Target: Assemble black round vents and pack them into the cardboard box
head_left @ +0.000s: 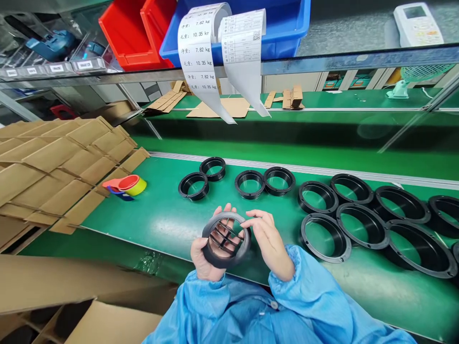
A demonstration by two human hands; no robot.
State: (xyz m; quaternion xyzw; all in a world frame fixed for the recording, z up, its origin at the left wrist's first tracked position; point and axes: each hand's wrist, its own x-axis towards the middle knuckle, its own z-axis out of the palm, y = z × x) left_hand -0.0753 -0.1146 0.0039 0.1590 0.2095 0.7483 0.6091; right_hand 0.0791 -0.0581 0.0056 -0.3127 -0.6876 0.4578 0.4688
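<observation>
Head view: black grille ring [225, 260] lies in left hand [204, 258].

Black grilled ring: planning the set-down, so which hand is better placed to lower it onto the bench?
Left, probably: the left hand cradles the ring from underneath, while the right hand only touches it with its fingertips, though the right sits nearer the other black rings on the green bench.

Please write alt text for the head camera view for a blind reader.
A person's left hand and right hand hold a black plastic ring with a slatted grille over a green workbench. More black rings lie to the right; flat brown cardboard sheets lie left.
</observation>
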